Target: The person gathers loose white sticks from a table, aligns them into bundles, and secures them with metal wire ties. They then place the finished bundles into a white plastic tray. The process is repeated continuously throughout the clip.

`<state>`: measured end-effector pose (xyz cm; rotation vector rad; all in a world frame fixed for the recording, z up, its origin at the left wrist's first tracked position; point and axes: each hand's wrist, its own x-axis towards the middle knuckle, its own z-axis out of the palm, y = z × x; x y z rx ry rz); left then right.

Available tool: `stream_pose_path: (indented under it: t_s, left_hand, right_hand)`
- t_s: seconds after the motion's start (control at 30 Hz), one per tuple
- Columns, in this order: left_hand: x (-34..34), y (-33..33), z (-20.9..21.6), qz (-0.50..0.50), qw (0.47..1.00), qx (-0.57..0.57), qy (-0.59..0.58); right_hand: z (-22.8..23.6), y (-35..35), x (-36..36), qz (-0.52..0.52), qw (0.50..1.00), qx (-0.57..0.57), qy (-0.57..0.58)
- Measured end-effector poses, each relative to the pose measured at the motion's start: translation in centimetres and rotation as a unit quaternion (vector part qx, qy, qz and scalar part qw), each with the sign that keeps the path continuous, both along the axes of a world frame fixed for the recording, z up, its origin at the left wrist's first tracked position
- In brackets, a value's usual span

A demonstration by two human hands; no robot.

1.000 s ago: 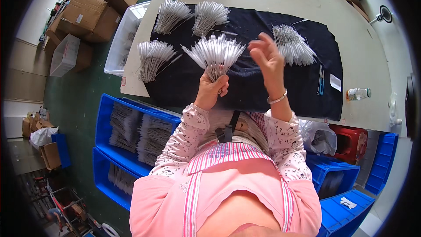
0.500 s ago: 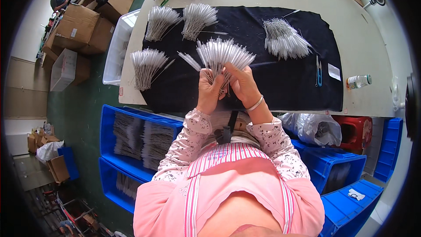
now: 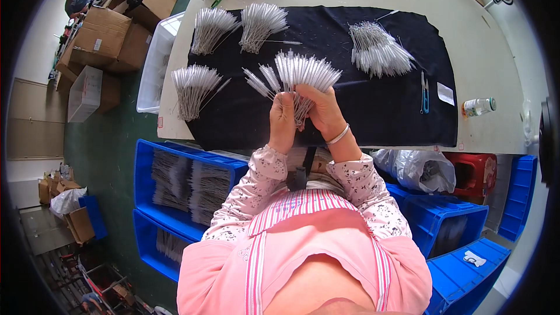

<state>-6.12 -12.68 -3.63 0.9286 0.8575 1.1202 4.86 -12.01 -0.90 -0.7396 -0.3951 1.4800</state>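
A fanned bunch of white-bristled straw brushes [image 3: 306, 71] stands upright between my hands above the black cloth [image 3: 373, 111]. My right hand [image 3: 324, 109] grips the main bunch, its thumb across the wire stems. With my left hand [image 3: 282, 121] I pinch a few brushes [image 3: 262, 80] that lean out to the left of the bunch. Several bundles of like brushes lie on the cloth: one at the left [image 3: 195, 90], two behind it, [image 3: 213, 29] being the left bundle of that pair, and a larger pile [image 3: 379, 49] at the right.
Blue snips [image 3: 424, 96] and a white label [image 3: 445, 94] lie on the cloth's right side. A glass jar [image 3: 478, 107] rests on the white table [image 3: 496, 76]. Blue crates of brushes [image 3: 175, 184] stand below left; a blue crate [image 3: 446, 227] is below right.
More brushes now lean apart at the left of the bunch. My left hand has shifted slightly right and its fingers sit higher on the stems.
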Motion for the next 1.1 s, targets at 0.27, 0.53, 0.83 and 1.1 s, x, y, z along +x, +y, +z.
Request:
stream_pose_path:
  t_s: [0.27,0.53,0.83,1.1]
  left_hand:
    - [0.6,0.0,-2.3,0.101,0.986,0.119,0.056]
    - [-1.2,0.2,1.3,-0.128,0.991,0.011,0.044]
    - [-3.6,-2.0,1.8,-0.359,0.914,-0.146,-0.118]
    - [-3.2,-4.2,6.3,-0.330,0.914,-0.117,-0.207]
  right_hand:
    - [-2.0,0.2,-0.5,-0.057,0.998,-0.009,-0.012]
    - [-1.2,-0.7,1.9,0.113,0.990,-0.022,-0.082]
    - [-2.4,-2.2,2.1,0.325,0.936,0.063,0.118]
    - [1.2,-3.2,-1.5,0.336,0.913,0.156,0.170]
